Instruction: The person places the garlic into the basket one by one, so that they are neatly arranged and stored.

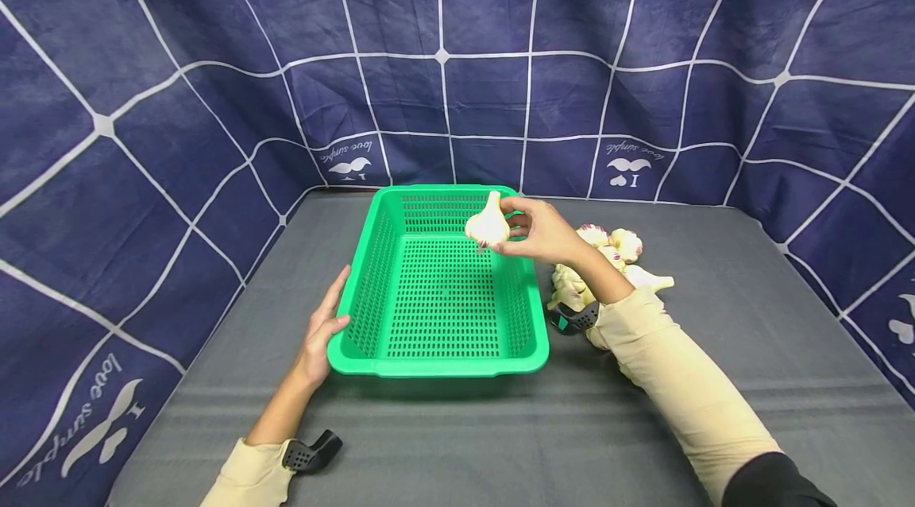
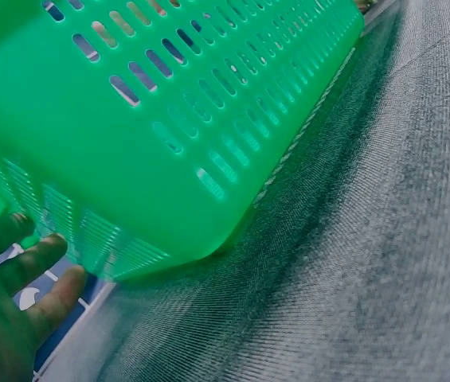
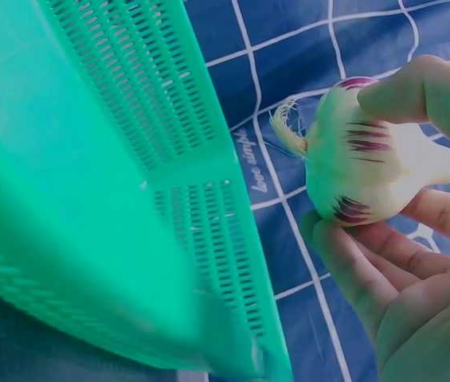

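My right hand [image 1: 546,233] pinches a garlic bulb [image 1: 488,226] between thumb and fingers, over the far right part of the green plastic basket [image 1: 436,368]. In the right wrist view the garlic bulb [image 3: 368,155] is pale with purple streaks, its roots toward the basket and its stem toward the palm. At the basket's left side is my left hand [image 1: 318,340], with thumb and forefinger spread apart at the rim. The left wrist view shows the left hand's other fingertips [image 2: 65,282] against the slotted outer wall.
Several garlic bulbs [image 1: 625,245] lie in a pile right of the basket, partly hidden by the right forearm. A grey cloth [image 1: 457,443] covers the table. Blue curtains [image 1: 486,94] with white lines hang behind it and at both sides.
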Demonstrator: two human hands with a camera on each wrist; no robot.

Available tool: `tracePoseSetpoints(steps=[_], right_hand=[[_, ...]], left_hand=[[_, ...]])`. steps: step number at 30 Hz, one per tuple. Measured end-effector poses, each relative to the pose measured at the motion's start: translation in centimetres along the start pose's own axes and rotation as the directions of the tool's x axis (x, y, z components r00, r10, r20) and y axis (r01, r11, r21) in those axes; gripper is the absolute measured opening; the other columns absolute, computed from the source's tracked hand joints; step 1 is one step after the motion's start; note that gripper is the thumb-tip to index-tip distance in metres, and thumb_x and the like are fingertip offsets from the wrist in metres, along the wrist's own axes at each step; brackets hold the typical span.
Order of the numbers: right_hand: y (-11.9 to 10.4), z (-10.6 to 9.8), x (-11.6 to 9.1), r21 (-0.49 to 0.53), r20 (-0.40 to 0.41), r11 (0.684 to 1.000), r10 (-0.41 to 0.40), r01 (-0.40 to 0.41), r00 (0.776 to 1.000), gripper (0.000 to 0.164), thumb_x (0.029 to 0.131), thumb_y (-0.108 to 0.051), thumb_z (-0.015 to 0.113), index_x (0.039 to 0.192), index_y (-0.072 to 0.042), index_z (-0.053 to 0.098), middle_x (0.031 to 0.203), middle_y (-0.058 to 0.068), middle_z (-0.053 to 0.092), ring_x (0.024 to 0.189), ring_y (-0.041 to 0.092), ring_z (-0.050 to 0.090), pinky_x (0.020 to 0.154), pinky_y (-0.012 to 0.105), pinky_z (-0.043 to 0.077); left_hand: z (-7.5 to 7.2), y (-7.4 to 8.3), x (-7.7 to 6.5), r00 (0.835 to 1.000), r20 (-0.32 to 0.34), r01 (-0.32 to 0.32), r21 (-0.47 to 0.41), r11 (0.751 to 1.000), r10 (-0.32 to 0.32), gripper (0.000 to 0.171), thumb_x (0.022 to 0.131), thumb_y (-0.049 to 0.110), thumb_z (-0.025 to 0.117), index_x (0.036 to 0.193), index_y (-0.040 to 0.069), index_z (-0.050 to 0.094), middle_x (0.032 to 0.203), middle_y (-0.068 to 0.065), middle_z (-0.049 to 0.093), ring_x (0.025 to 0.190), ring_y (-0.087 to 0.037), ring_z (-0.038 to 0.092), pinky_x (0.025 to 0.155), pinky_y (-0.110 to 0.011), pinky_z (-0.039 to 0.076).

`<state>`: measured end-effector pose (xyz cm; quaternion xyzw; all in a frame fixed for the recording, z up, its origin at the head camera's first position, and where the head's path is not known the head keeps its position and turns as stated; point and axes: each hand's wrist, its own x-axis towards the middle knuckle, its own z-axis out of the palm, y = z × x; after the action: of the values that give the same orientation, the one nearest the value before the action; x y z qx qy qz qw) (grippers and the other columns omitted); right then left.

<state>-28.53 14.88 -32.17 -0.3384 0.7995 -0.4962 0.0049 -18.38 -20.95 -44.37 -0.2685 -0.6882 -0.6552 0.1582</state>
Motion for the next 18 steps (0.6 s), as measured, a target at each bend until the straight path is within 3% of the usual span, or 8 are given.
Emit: tracePoseSetpoints(steps=[5,13,18], right_hand=[[-0.7,0.3,1.5,-0.011,0.000,1.000,0.012,-0.012,1.000,0.057,0.076,0.005,0.076,0.128,0.015,0.053,0.121,0.025,0.058,0.101,0.036,0.065,0.084,0.034,0.055],[-1.0,1.1,3.7,-0.133,0.014,0.991,-0.001,0.003,1.000,0.057,0.077,-0.003,0.078,0.128,0.009,0.057,0.116,0.020,0.063,0.093,0.032,0.068,0.080,0.038,0.056],[-0.5,1.7,4.9,-0.146,0.052,0.989,0.032,-0.024,0.998,0.059,0.077,-0.004,0.077,0.131,0.006,0.056,0.117,0.018,0.062,0.096,0.030,0.067,0.080,0.033,0.056]], left_hand=[[0.0,-0.1,0.0,1.000,0.001,-0.003,-0.010,1.000,0.003,0.066,0.085,-0.004,0.033,0.149,-0.016,0.021,0.159,-0.010,0.028,0.144,-0.006,0.023,0.113,-0.017,0.017],[0.0,0.1,0.0,1.000,0.008,0.004,-0.003,1.000,-0.004,0.067,0.085,-0.003,0.034,0.149,-0.016,0.020,0.156,0.005,0.031,0.144,-0.004,0.022,0.112,-0.017,0.017],[0.1,0.2,0.0,1.000,0.011,0.009,-0.014,1.000,-0.009,0.066,0.086,-0.004,0.033,0.150,-0.015,0.020,0.159,-0.002,0.030,0.144,-0.004,0.022,0.112,-0.016,0.017]])
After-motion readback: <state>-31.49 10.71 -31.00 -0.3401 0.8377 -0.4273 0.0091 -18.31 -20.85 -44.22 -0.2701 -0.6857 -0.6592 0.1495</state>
